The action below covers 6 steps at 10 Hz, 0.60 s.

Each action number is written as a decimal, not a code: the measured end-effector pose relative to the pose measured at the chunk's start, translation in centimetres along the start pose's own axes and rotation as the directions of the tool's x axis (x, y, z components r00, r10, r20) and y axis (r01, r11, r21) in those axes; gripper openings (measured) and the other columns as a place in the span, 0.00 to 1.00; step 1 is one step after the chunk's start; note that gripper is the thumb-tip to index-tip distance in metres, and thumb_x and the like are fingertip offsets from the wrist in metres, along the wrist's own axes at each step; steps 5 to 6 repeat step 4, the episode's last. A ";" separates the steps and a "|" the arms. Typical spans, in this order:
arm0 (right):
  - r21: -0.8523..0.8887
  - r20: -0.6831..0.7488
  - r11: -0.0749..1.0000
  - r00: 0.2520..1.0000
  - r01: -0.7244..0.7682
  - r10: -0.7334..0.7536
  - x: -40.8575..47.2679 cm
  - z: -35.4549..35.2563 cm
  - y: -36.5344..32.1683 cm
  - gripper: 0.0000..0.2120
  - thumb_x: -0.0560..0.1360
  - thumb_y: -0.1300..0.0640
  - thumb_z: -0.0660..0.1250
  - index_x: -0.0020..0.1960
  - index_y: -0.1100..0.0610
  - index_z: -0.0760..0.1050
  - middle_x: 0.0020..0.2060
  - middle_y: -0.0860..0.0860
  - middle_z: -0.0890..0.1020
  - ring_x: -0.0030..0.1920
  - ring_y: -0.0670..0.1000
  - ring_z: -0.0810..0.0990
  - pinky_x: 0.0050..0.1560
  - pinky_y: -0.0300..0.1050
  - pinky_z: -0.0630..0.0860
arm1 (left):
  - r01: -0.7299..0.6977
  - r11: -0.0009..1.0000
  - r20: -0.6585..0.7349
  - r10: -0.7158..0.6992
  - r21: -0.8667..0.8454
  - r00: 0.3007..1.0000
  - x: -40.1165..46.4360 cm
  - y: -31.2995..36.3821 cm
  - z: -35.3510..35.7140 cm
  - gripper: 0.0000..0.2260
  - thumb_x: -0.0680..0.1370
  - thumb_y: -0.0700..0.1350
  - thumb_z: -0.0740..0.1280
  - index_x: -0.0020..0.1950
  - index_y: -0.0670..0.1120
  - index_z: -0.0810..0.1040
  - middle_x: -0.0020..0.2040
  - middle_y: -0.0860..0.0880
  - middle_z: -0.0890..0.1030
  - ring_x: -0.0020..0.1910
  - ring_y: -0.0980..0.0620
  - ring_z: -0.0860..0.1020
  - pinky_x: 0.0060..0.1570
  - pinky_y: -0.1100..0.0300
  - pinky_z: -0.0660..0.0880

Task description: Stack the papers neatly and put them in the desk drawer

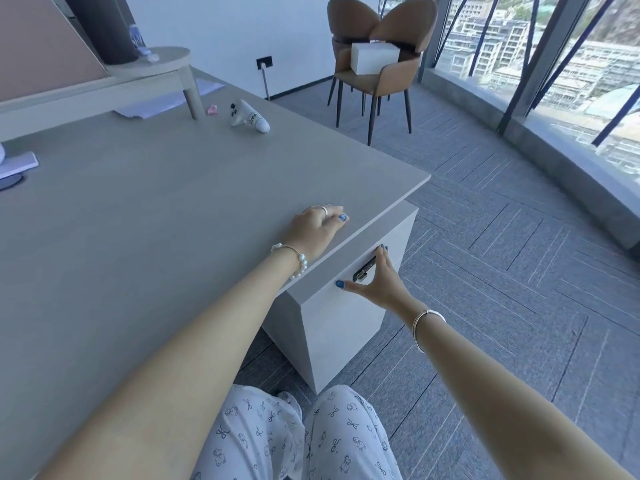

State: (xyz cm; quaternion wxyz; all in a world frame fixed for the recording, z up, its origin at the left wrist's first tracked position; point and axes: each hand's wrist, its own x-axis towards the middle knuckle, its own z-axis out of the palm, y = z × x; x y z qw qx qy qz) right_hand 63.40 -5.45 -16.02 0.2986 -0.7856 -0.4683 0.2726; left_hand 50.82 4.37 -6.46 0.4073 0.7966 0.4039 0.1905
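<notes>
The grey desk [156,202] has a white drawer unit [346,320] under its right corner, with the drawer front flush and a dark handle [363,273] on it. My right hand [375,282] lies flat against the drawer front over the handle, thumb spread wide, holding nothing. My left hand [320,226] rests palm down on the desk top just above, near the edge, with nothing in it. Some loose papers [166,103] lie far back under a small raised shelf. More white sheets [17,164] sit at the desk's left edge. The drawer's inside is hidden.
A small white plush toy [247,118] and a pink scrap [212,109] lie at the back of the desk. The raised shelf [156,64] holds a dark cylinder. Two brown chairs [377,60] with a white box stand by the window. My knees are below.
</notes>
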 end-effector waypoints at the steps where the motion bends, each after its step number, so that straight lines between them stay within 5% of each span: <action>1: 0.009 0.004 0.999 0.999 0.033 -0.033 -0.8 -0.7 -0.6 0.55 0.63 0.38 0.73 0.75 0.60 0.45 0.77 0.52 0.51 0.76 0.49 0.48 0.71 0.44 0.53 | 0.022 1.000 0.008 -0.022 0.006 1.000 -0.3 0.6 0.4 0.12 0.77 0.47 0.61 0.57 0.48 0.79 0.68 0.50 0.74 0.66 0.52 0.72 0.65 0.61 0.65; 3: 0.011 -0.002 0.998 0.998 0.063 -0.063 -3.2 -3.0 -2.5 0.56 0.63 0.35 0.72 0.76 0.58 0.44 0.77 0.51 0.51 0.76 0.49 0.50 0.73 0.44 0.50 | 0.023 0.996 -0.020 -0.021 0.091 1.000 -1.7 2.9 0.4 0.11 0.76 0.46 0.61 0.56 0.50 0.78 0.57 0.47 0.81 0.55 0.47 0.77 0.52 0.59 0.71; 6: 0.035 -0.011 0.995 0.995 0.097 -0.097 -5.3 -4.2 -3.9 0.54 0.63 0.36 0.71 0.76 0.55 0.45 0.77 0.49 0.53 0.75 0.50 0.55 0.69 0.42 0.54 | -0.021 0.999 -0.066 0.024 0.050 0.998 -3.0 4.1 -0.5 0.11 0.76 0.46 0.61 0.57 0.49 0.78 0.58 0.47 0.81 0.56 0.48 0.78 0.52 0.61 0.70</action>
